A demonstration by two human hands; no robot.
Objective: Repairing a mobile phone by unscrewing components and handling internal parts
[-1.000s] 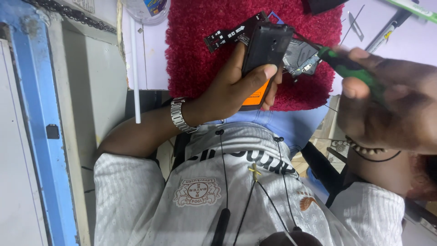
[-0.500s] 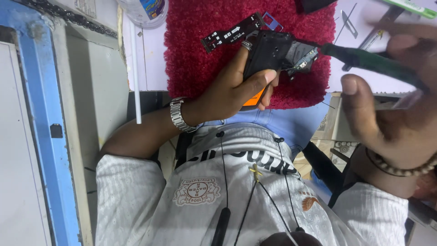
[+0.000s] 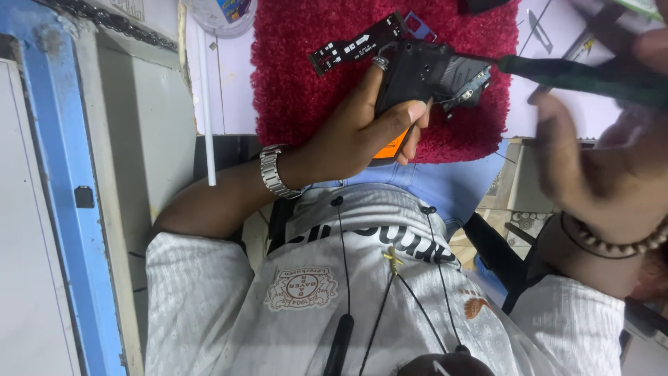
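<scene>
Your left hand [image 3: 362, 129], fingers wrapped, clamps the opened phone [image 3: 424, 76] at upper centre; your right hand [image 3: 598, 160] grips the green-handled screwdriver [image 3: 591, 76], lying crosswise, tip pointing left at the phone.

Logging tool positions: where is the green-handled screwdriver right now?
In the head view, upper right: the green-handled screwdriver is in the right hand, its tip at the black device held by the left hand.

Device [image 3: 424, 76] on mat [image 3: 292, 104], flex strip [image 3: 355, 45] beside it.
</scene>
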